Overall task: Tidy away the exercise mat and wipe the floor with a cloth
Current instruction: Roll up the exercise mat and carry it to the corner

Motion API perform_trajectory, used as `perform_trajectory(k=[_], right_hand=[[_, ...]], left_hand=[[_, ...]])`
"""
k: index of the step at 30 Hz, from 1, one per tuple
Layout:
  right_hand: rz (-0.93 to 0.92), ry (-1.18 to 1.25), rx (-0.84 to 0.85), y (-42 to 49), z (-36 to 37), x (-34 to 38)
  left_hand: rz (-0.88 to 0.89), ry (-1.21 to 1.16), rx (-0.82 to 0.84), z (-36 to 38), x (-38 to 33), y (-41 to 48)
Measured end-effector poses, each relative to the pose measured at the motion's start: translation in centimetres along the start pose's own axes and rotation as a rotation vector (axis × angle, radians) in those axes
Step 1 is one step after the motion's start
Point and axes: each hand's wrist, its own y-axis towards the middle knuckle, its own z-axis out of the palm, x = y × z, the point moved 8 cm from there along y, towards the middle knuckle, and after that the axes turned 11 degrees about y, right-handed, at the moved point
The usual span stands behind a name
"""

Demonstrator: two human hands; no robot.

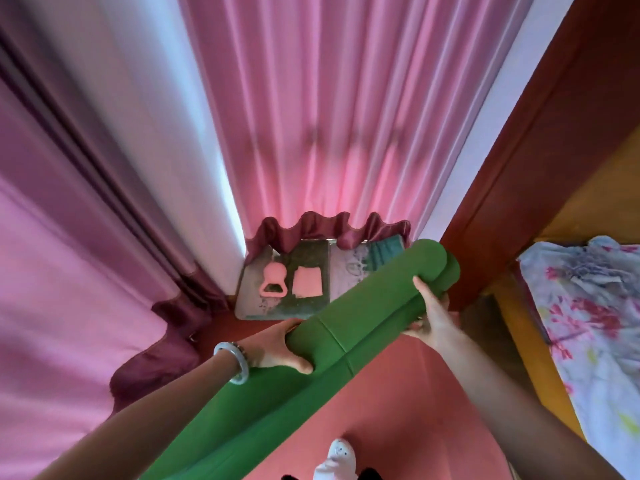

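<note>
Now green rolled mat within both hands' curled fingers.

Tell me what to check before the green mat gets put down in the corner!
1. Left hand grips the green mat: ok.
2. Right hand holds the mat's far part: ok.
3. Mat stays folded, not flopping open: ok.
4. Corner floor is free: not ok, a grey floor mat with two pink things lies there.
5. Curtain is out of the way: cannot tell.
6. Wiping cloth is nearby: cannot tell.
</note>
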Motion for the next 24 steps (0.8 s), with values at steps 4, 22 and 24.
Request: perform_trajectory(k=[4,22,24], right_hand=[[0.01,-0.045,0.048,5.4,3.9,1.9],[0.215,0.01,-0.047,27.0,18.2,-1.4],[0.197,0.003,-0.042,30.3,18.4,-1.4]], left_hand=[[-0.063,-0.037,0.007,-4.2,0.9,4.8],[-0.19,-0.138,0.153,-20.1,1.1,33.8],[-0.199,-0.219,0.156,-20.1,0.8,37.8]])
